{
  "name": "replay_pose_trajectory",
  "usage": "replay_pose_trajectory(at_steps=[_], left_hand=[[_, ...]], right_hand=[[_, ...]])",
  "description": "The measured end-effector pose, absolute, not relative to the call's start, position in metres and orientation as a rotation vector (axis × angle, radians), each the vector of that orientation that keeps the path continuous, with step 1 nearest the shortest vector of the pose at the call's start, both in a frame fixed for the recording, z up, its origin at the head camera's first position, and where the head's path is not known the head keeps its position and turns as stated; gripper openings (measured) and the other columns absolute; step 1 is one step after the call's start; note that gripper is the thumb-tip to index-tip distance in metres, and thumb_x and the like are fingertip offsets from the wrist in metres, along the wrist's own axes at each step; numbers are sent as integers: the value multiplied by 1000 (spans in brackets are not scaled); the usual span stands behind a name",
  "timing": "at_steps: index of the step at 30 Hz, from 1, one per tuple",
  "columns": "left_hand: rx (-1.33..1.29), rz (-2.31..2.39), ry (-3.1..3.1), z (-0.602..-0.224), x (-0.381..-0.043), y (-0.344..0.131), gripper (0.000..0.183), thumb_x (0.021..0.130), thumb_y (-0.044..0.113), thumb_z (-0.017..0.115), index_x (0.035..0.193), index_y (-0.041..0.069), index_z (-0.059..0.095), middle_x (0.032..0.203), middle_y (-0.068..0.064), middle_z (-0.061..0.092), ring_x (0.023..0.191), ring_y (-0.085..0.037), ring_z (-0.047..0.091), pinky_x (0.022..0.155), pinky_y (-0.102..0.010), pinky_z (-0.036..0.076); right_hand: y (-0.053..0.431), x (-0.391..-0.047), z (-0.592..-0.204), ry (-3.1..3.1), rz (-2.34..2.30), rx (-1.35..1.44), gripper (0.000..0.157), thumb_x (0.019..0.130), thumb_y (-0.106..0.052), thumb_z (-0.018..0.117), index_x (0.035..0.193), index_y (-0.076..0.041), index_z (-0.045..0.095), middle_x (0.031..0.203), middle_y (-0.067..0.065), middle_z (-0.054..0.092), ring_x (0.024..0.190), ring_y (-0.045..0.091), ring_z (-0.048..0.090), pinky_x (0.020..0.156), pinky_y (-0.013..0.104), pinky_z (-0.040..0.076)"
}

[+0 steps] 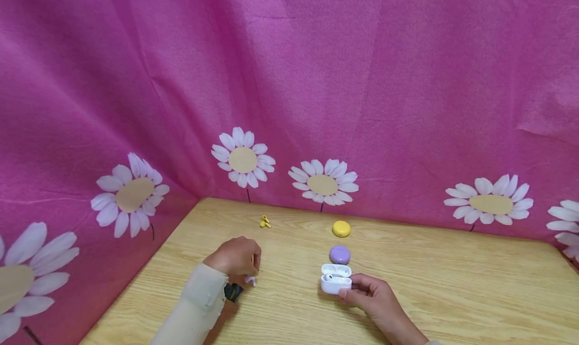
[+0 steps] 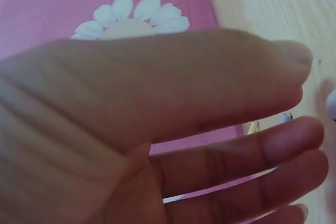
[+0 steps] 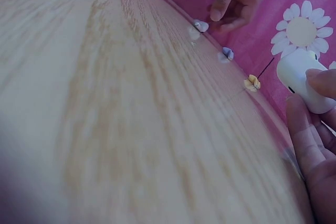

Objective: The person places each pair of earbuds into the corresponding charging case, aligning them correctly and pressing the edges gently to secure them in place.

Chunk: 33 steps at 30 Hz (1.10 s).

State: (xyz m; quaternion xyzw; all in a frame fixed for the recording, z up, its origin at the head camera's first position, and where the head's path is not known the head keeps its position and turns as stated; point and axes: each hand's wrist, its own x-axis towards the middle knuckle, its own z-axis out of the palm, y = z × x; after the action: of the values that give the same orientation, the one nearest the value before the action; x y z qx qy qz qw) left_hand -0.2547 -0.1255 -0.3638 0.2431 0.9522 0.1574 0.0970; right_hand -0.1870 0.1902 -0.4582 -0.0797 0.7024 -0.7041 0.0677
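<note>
The step in hand seems to be lifting the small white plastic earbud off the desk, and a light pinch of thumb and forefinger on its stem should serve best, since so smooth a piece could skid. The left hand hangs just over it, fingers loosely extended and, as far as the views show, with nothing in them; whether a fingertip touches the earbud I cannot tell. The right hand grips the rounded white plastic charging case at its side between thumb and fingers, lid up, a second white earbud visible inside; holding it level, fingers clear of the opening, would make seating easier. Just beyond sits a round purple plastic case, with a round yellow plastic case behind it; yellow plastic earbuds lie near the back left, lavender plastic earbuds between them and the white one. The desk is pale and wood-grained, glossy enough to mirror the earbuds, and magenta cloth printed with white daisies hangs behind it and down its left side
</note>
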Motion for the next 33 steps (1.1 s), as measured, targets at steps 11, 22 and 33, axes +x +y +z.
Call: replay_pose_trajectory(at_steps=[11, 22, 33], left_hand=[[620, 397, 2839, -373, -260, -128, 26, 68, 5, 82, 60, 15, 60, 80, 5, 63, 62, -13, 48, 56, -29, 40], [542, 354, 2830, -376, -258, -126, 25, 71, 8, 82, 62, 15, 60, 61, 4, 54, 58, -12, 49, 52, -27, 39], [558, 331, 2847, -376, -257, -126, 27, 68, 6, 84, 63, 14, 59, 62, 4, 54, 59, -13, 48, 52, -28, 39]], right_hand=[[191, -187, -460, 2144, -2121, -247, 36, 85, -7, 71, 112, 14, 59, 95, 8, 68, 83, 12, 65, 77, 29, 55], [190, -187, -460, 2134, -2115, -254, 36, 85, -6, 71, 112, 14, 58, 97, 9, 67, 84, 12, 66, 78, 30, 55], [190, -186, -458, 2134, -2111, -240, 36, 86, -7, 71, 113, 13, 59, 97, 9, 67, 85, 12, 65, 77, 29, 55]])
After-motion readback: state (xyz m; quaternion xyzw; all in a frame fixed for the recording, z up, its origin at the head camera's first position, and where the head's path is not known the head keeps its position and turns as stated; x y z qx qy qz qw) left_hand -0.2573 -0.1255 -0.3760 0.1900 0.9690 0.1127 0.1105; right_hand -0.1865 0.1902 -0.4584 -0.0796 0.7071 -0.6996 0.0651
